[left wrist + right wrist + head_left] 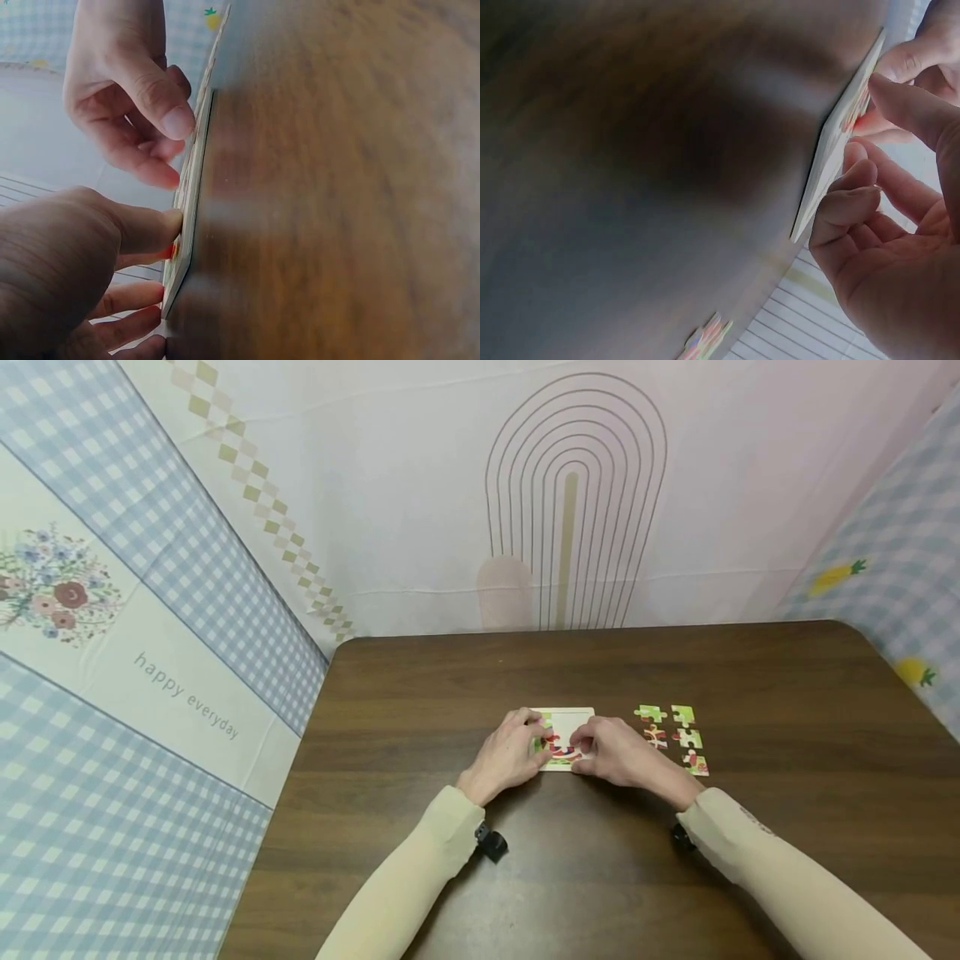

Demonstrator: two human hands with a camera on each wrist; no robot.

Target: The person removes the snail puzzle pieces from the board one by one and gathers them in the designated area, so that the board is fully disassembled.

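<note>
A shallow white-rimmed puzzle tray (570,714) lies on the table between both hands, with joined colourful pieces (564,752) along its left and near sides. My left hand (510,750) rests at the tray's left side. Its thumb (154,229) touches the near part, and its other fingers spread along the side edge. Over the tray's right part is my right hand (618,752), its thumb (911,105) extended and its other fingers bent at the tray. No piece shows between its fingertips. The hands partly hide the tray's contents.
Several loose green and red puzzle pieces (688,738) lie right of the tray, some close to the right forearm. The dark wooden table (420,693) ends at a patterned cloth backdrop (405,527). A dark wrist camera (492,843) sits at the left cuff.
</note>
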